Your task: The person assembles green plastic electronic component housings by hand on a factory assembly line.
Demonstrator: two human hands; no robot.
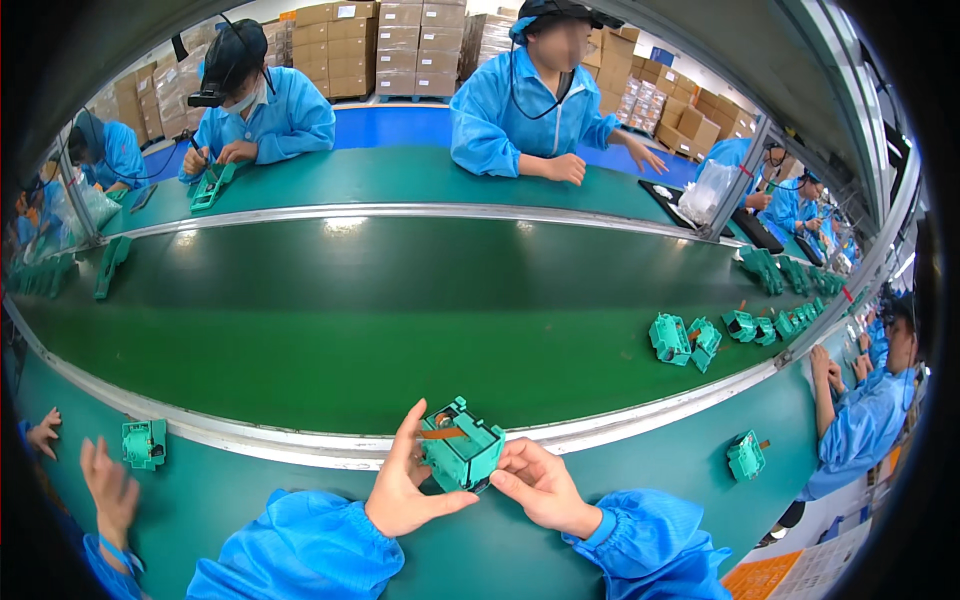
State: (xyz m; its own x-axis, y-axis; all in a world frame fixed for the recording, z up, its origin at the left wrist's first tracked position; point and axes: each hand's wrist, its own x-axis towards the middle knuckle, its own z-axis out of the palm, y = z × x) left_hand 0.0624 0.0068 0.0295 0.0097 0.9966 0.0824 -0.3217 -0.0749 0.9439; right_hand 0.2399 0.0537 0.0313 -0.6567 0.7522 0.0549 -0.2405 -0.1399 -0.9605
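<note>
Between my two hands, just above the near edge of the bench, is a green plastic housing with an orange-brown ribbon strip on its upper face. My left hand grips it from the left, index finger up along its side and thumb stretched below. Pinched against its lower right corner are the fingers of my right hand. The housing is tilted, and its underside is hidden.
A green conveyor belt runs behind a metal rail. Similar housings ride on its right part. One housing lies left on my bench, near a co-worker's blurred hand; another housing lies right. Co-workers sit opposite.
</note>
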